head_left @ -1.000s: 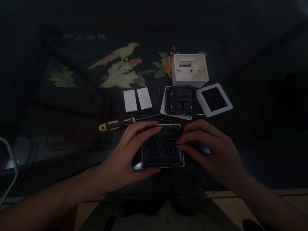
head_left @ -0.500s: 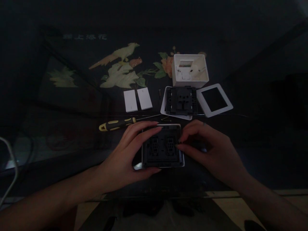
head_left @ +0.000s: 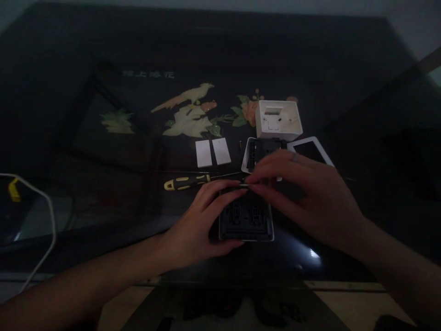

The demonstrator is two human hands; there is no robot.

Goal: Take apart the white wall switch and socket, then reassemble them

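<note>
My left hand (head_left: 195, 230) is closed around the left side of a wall switch (head_left: 245, 220), its fingers over the far edge and the thumb at the near edge. The switch has a white rim and a dark inner face with two square mechanisms. At its far edge, the fingertips of my right hand (head_left: 306, 193) come together in a pinch; I cannot make out what lies between them. A screwdriver (head_left: 188, 182) with a yellow and black handle lies just beyond my left hand, its shaft pointing toward the pinch.
Two white rocker plates (head_left: 204, 154) lie side by side beyond the screwdriver, near a small screw (head_left: 240, 145). An open white mounting box (head_left: 279, 131), another dark switch module (head_left: 267, 146) and a white frame (head_left: 322, 149) sit at the right. A white cable (head_left: 51, 216) curves along the left.
My right hand has moved from the switch's right edge to its far edge and now partly covers the second module and the frame. My left hand keeps hold of the switch. The camera view has shifted.
</note>
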